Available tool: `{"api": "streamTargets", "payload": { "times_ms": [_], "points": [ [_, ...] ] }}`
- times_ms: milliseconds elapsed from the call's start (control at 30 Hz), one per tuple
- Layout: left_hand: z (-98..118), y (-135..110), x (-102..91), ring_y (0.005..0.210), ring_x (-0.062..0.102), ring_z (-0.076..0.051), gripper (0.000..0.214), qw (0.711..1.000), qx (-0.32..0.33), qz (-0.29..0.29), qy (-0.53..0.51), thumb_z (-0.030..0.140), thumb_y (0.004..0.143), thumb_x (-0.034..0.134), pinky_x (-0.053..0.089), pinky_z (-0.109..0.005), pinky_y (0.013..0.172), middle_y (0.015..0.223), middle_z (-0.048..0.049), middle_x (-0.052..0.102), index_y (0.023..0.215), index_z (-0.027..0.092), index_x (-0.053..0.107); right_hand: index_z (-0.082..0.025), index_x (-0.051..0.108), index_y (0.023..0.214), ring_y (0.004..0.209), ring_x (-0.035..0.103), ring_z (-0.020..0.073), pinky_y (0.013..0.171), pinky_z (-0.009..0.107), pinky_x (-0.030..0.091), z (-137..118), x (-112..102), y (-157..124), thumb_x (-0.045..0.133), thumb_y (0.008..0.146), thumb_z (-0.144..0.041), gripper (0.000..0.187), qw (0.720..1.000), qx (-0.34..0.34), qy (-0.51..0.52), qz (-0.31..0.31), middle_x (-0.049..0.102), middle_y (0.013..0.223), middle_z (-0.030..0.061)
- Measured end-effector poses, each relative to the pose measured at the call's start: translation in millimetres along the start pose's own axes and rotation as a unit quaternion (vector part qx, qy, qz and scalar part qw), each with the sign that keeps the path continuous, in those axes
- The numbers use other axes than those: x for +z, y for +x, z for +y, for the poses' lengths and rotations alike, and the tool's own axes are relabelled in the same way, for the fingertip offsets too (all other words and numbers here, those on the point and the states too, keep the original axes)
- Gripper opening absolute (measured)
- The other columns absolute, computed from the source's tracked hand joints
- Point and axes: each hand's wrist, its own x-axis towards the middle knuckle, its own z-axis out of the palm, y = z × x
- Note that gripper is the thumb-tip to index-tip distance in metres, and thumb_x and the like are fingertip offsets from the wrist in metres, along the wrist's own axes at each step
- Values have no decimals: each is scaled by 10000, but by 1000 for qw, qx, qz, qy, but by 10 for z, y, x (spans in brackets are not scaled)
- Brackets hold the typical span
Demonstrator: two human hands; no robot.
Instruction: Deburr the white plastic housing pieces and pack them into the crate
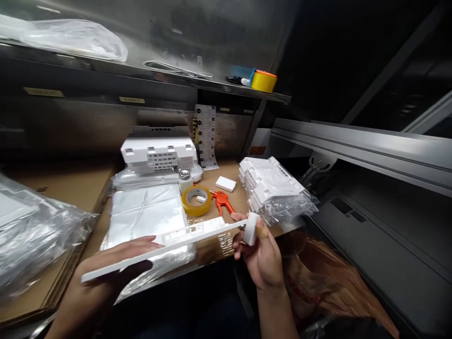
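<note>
A long white plastic panel (169,247) slants across the front of the work surface, seen nearly edge-on. My left hand (106,268) grips its left part, fingers on the far side. At its right end my right hand (263,254) is closed around a small white block-like end (251,229); whether that is a separate piece I cannot tell. Just beyond lie orange-red pliers or cutters (222,201), a roll of yellowish tape (196,200) and a small white box-like piece (225,183). A bottle with a metal cap (184,179) stands behind the tape.
White plastic housings (158,150) are stacked at the back; bagged ones (271,183) sit at the right. Clear plastic bags (144,212) lie left of centre. Cardboard (52,183) is at the left. A metal shelf (169,75) overhangs, bearing a yellow roll (263,81).
</note>
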Motion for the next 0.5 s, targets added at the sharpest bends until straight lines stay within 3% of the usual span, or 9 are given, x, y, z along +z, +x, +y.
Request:
{"api": "streamTargets", "payload": {
  "times_ms": [67,167,367,500],
  "points": [
    [134,22,59,1005,765,-350,259,995,50,-23,82,491,729,833,617,-346,903,918,-121,815,841,258,855,-174,714,1085,601,653,136,413,229,521,20,4,-10,679,910,-569,433,1000,19,7,12,763,1056,95],
    [270,21,126,964,774,-340,191,992,93,-35,82,466,800,785,618,-388,913,869,-86,816,845,294,852,-189,728,1064,585,652,145,400,248,529,45,0,-18,708,886,-567,418,999,31,12,24,772,1085,94],
    [369,-47,181,1013,754,-334,136,998,41,-21,38,419,767,833,546,-391,1025,894,-79,819,833,301,852,-242,738,1039,721,702,177,483,245,573,92,-17,28,808,809,-531,377,996,64,45,38,775,999,52],
    [378,-85,202,1003,758,-335,162,997,64,-25,39,452,778,827,555,-387,1002,887,-77,819,842,305,851,-230,736,1009,746,701,156,547,231,589,85,-4,-50,799,829,-518,345,997,50,42,45,747,925,22]
  ]
}}
